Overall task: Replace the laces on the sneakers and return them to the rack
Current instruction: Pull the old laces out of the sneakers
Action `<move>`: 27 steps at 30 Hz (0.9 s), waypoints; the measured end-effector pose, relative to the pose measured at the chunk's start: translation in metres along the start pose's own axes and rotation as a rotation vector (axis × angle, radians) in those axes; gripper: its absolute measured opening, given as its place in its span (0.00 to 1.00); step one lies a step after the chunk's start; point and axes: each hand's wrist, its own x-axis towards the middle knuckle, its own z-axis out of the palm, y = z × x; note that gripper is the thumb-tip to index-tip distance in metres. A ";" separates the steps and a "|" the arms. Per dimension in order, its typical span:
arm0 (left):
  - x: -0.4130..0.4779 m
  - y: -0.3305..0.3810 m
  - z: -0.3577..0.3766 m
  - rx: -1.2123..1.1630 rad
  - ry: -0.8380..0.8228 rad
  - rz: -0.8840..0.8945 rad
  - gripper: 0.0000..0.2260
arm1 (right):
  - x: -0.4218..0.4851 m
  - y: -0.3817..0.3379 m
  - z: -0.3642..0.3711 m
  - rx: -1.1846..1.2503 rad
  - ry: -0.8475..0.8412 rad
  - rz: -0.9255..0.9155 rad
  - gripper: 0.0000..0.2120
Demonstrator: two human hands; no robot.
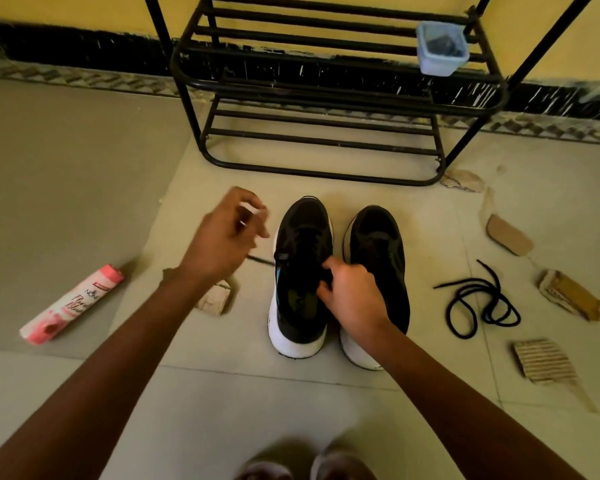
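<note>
The pair stands on the floor in front of the person, long axes running from 6 to 12 o'clock, toes at 12 towards the rack (326,176). The right hand (350,292) is down on the left-hand sneaker (302,220), fingers curled in at its throat and pinching there, though I cannot see whether it has tongue or lace. The left hand (222,237) is raised at about 10 o'clock from that shoe, blurred, fingers curled. A thin dark lace strand (261,260) runs from the sneaker's side at 9 o'clock to it, so I take it to be gripping and drawing that strand. The right-hand sneaker (378,244) stands just beside, untouched. A loose lace (478,299) lies coiled at 3 o'clock from the pair, nearer the right hand, which would have to let go to reach it.
</note>
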 end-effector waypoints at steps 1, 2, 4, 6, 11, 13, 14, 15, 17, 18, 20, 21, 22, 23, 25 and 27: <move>-0.001 -0.005 0.008 0.204 -0.074 0.037 0.09 | 0.000 0.000 0.000 0.009 -0.002 0.004 0.14; 0.000 -0.012 0.016 0.368 -0.143 0.093 0.15 | 0.000 0.000 0.000 0.021 -0.004 0.002 0.14; 0.003 -0.021 0.029 0.631 -0.217 0.173 0.23 | 0.000 0.001 -0.001 0.063 0.009 -0.015 0.13; 0.007 -0.023 0.037 0.819 -0.242 0.200 0.24 | -0.001 0.003 -0.003 0.118 0.029 -0.016 0.14; 0.009 -0.024 0.047 0.890 -0.172 0.334 0.17 | -0.002 0.005 -0.003 0.195 0.048 0.007 0.15; 0.007 -0.025 0.050 0.866 -0.126 0.416 0.13 | -0.002 0.006 -0.002 0.209 0.056 0.015 0.14; 0.006 -0.027 0.051 0.851 -0.091 0.449 0.12 | -0.001 0.007 -0.002 0.215 0.061 0.021 0.14; 0.005 -0.028 0.051 0.848 -0.062 0.467 0.12 | 0.000 0.007 -0.001 0.218 0.065 0.024 0.14; 0.003 -0.030 0.052 0.852 -0.048 0.491 0.12 | 0.000 0.007 0.000 0.220 0.079 0.023 0.14; 0.002 -0.031 0.053 0.858 -0.053 0.496 0.13 | -0.001 0.006 0.000 0.222 0.086 0.019 0.14; -0.001 -0.032 0.055 0.902 -0.073 0.475 0.16 | -0.001 0.006 0.001 0.232 0.101 0.015 0.13; -0.003 -0.031 0.057 0.936 -0.081 0.457 0.17 | -0.001 0.005 0.001 0.236 0.107 0.014 0.12; -0.004 -0.029 0.061 0.968 -0.086 0.440 0.18 | -0.001 0.005 0.002 0.235 0.112 0.010 0.11; -0.005 -0.028 0.064 1.000 -0.088 0.418 0.17 | -0.001 0.005 0.003 0.231 0.113 0.005 0.11; -0.003 -0.025 0.067 1.060 -0.067 0.414 0.15 | 0.000 0.003 0.004 0.226 0.108 -0.001 0.11; 0.000 -0.024 0.067 1.060 -0.046 0.418 0.14 | 0.001 0.003 0.004 0.230 0.099 0.001 0.10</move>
